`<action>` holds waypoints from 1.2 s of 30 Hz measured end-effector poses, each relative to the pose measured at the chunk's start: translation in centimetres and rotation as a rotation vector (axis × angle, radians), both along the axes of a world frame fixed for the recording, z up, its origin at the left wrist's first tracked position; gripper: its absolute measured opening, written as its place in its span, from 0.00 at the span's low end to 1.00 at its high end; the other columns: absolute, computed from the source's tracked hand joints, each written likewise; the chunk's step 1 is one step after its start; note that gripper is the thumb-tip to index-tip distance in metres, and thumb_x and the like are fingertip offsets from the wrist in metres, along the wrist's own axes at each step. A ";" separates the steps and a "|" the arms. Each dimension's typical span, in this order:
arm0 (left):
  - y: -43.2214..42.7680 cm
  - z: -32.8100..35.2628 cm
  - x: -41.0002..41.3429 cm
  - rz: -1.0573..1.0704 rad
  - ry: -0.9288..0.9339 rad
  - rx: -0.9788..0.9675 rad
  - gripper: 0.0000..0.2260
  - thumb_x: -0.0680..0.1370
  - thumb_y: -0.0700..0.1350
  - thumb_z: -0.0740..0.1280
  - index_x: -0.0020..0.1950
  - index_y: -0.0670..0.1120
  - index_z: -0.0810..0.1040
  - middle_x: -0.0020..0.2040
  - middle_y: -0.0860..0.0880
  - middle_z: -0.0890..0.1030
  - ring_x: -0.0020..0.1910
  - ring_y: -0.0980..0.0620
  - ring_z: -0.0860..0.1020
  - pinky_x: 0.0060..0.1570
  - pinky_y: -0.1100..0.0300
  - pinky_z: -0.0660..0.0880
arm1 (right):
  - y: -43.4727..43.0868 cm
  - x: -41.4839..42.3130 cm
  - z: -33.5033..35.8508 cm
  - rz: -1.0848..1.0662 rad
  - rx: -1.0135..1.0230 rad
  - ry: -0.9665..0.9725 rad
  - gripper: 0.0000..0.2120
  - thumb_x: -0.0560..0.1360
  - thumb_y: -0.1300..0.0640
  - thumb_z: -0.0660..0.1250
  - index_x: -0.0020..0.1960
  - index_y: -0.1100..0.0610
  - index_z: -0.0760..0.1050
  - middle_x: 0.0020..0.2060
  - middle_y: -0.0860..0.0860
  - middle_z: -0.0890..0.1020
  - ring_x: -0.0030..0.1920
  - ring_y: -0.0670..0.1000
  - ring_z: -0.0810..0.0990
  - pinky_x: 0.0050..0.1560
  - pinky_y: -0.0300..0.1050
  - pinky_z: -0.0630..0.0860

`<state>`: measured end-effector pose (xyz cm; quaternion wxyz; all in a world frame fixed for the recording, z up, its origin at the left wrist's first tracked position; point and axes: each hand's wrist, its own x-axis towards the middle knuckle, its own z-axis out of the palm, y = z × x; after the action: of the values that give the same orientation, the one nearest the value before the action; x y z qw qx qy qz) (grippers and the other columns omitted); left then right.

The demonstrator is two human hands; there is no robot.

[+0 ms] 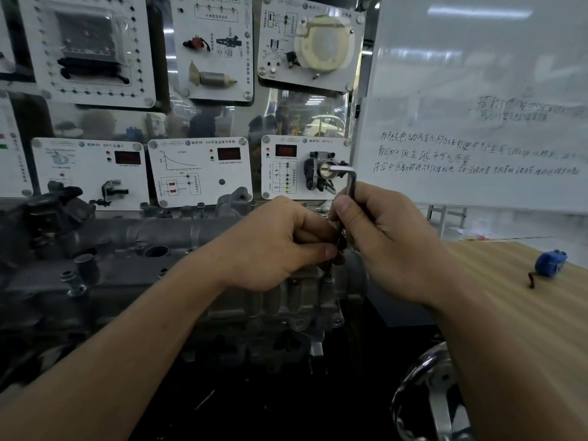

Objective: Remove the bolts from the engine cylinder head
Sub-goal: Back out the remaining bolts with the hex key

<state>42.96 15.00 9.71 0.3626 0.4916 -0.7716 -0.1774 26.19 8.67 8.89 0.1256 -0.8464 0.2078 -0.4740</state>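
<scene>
The grey engine cylinder head point(152, 256) lies across the middle of the view. My right hand point(388, 237) grips an L-shaped hex key point(348, 178) upright, its short arm pointing left at the top. The key's long shaft runs down between both hands toward a bolt point(327, 276) at the head's right end. My left hand point(273, 243) pinches the lower shaft with thumb and fingers. Another raised bolt point(71, 281) stands at the head's front left, and more bolts point(201, 207) show along the far edge.
A wooden table point(509, 313) at the right carries a blue tape measure point(550, 264). Display panels point(200, 170) with sensors hang behind the engine, and a whiteboard point(477, 122) stands at the right. A metal handwheel point(436, 393) sits at the lower right.
</scene>
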 end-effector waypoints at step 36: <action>-1.0 -1.8 -0.2 0.060 0.092 -0.215 0.04 0.77 0.42 0.72 0.50 0.45 0.86 0.43 0.54 0.87 0.43 0.62 0.84 0.46 0.66 0.78 | -1.1 0.5 -0.6 0.263 0.155 -0.321 0.07 0.75 0.54 0.72 0.41 0.53 0.85 0.31 0.54 0.84 0.31 0.46 0.79 0.32 0.42 0.76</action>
<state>42.74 14.04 7.88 0.4533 0.4641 -0.7538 -0.1050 26.66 7.60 8.28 0.2825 -0.7678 0.1087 -0.5646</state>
